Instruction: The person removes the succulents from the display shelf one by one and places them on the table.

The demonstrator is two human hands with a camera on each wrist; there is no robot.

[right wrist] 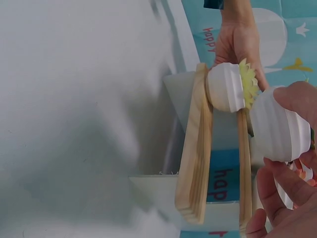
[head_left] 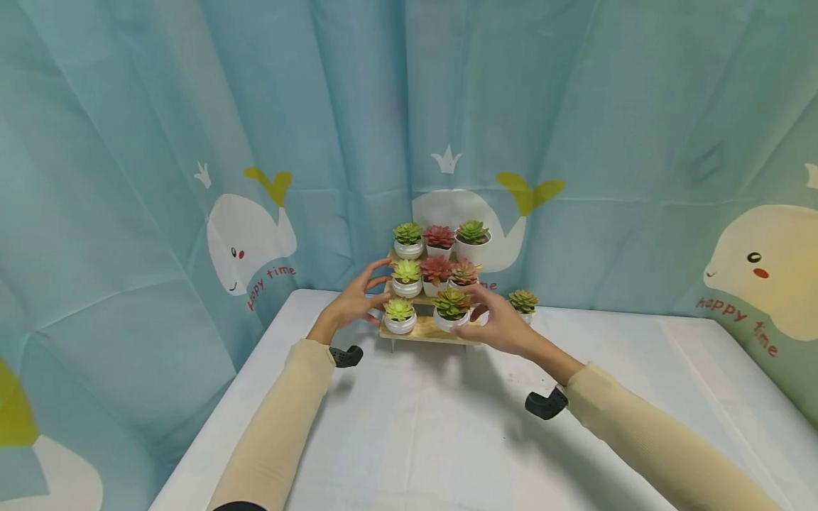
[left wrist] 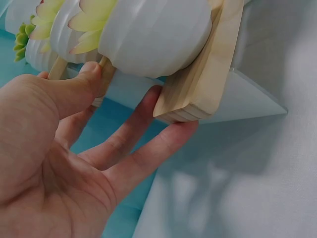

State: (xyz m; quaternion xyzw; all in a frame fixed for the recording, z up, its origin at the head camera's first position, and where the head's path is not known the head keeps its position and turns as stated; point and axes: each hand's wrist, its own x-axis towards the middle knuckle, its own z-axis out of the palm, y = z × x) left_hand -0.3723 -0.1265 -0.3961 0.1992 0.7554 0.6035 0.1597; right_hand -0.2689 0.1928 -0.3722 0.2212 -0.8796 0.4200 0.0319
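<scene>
A three-tier wooden plant stand (head_left: 424,328) carries several potted succulents. My left hand (head_left: 350,304) is at its left end; in the left wrist view the thumb (left wrist: 88,74) and a finger pinch the middle board's end, and two other fingertips touch the bottom board's end (left wrist: 190,106). My right hand (head_left: 505,326) grips a white ribbed pot (right wrist: 280,126) with a green, red-tipped succulent (head_left: 451,304), thumb on one side and fingers on the other. In the right wrist view this pot is raised off the bottom board (right wrist: 195,153). A yellow-green succulent (head_left: 399,310) stands on that board's left.
Another potted succulent (head_left: 524,301) stands on the white table (head_left: 409,426), right of the stand, partly behind my right hand. A blue curtain (head_left: 358,106) with whale prints hangs close behind the stand. The upper tiers hold red and green succulents in white pots.
</scene>
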